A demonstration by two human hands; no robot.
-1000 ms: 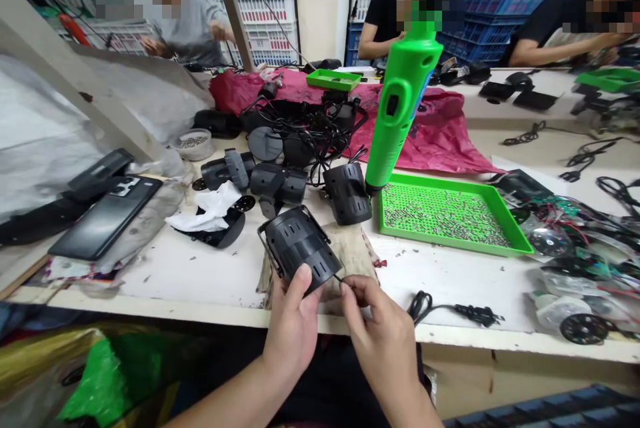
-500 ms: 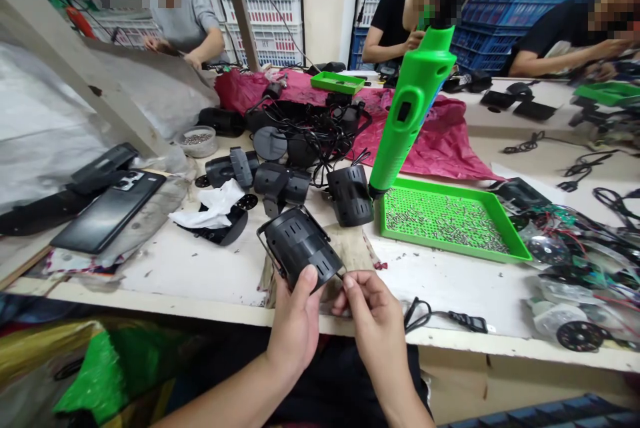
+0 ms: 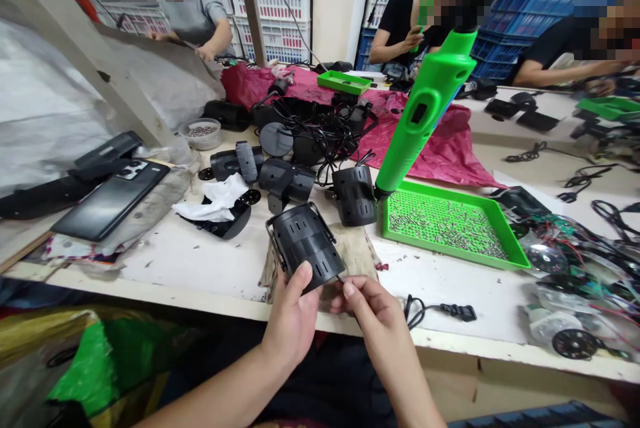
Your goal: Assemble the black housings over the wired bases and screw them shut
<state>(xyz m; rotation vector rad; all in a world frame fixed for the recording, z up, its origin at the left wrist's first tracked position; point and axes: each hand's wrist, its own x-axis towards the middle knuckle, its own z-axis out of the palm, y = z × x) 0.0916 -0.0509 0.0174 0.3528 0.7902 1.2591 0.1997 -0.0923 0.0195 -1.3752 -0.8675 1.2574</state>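
My left hand [image 3: 296, 311] grips a black slotted lamp housing [image 3: 305, 245] with a bracket along its side, tilted above the cloth [image 3: 357, 251] at the table's front. At the housing's lower right end, my right hand [image 3: 367, 301] pinches a thin black cable [image 3: 341, 279] that comes out of it. A black cord with a plug [image 3: 457, 311] lies to the right of my right hand. Just beyond the held housing stands a second slotted black housing [image 3: 354, 196]. The green electric screwdriver [image 3: 420, 111] hangs next to it, tip down.
A green tray [image 3: 450, 223] of small screws sits at the right. Circuit boards and wires [image 3: 555, 248] crowd the right edge. Several black lamp parts [image 3: 285, 181], a white cloth scrap [image 3: 220, 200] and a phone [image 3: 113, 201] lie to the left. Co-workers sit across the table.
The view has shifted slightly. My left hand still holds the housing and my right hand still pinches the cable. A co-worker at the back has raised a green tool-like object a little differently.
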